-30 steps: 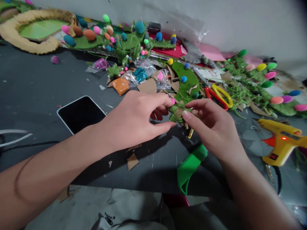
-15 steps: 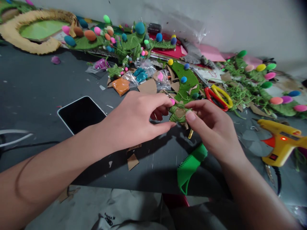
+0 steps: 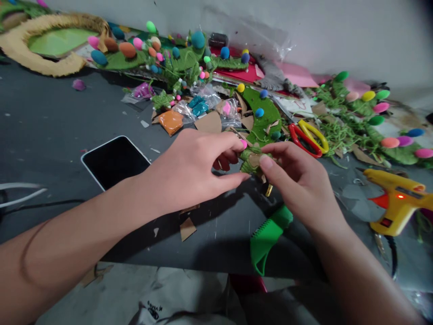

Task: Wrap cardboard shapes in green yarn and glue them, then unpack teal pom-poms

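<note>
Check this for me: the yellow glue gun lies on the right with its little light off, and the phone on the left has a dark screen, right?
Not quite: the head view shows the little light on the yellow glue gun glowing red, not off. The gun does lie on the right, and the phone on the left has a dark screen.

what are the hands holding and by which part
A small green yarn-wrapped piece: right hand pinches its right side; left hand at its left edge, grip unclear.
</note>
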`<act>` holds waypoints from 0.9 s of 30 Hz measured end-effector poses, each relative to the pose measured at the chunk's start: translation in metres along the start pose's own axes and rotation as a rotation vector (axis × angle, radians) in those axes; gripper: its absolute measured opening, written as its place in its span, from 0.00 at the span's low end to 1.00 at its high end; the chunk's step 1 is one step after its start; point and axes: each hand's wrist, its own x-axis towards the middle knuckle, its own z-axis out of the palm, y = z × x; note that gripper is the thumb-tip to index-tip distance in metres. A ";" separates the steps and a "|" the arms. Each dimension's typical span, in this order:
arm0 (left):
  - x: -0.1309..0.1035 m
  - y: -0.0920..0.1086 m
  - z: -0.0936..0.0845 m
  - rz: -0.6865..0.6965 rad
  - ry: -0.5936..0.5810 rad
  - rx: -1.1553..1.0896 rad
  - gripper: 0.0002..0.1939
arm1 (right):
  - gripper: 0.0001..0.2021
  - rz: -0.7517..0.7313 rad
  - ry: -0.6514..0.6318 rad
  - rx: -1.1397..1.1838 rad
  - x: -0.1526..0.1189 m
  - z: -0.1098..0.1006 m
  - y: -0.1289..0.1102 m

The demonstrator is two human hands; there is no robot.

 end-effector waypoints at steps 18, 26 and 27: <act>0.000 0.000 0.000 -0.002 0.011 -0.015 0.13 | 0.06 0.038 0.019 0.082 0.004 -0.005 0.000; 0.001 0.000 -0.001 0.011 -0.020 -0.011 0.13 | 0.06 0.048 -0.047 0.064 0.003 -0.006 -0.002; 0.001 0.000 -0.002 0.018 -0.019 -0.010 0.13 | 0.05 0.048 -0.049 0.053 0.003 -0.007 -0.002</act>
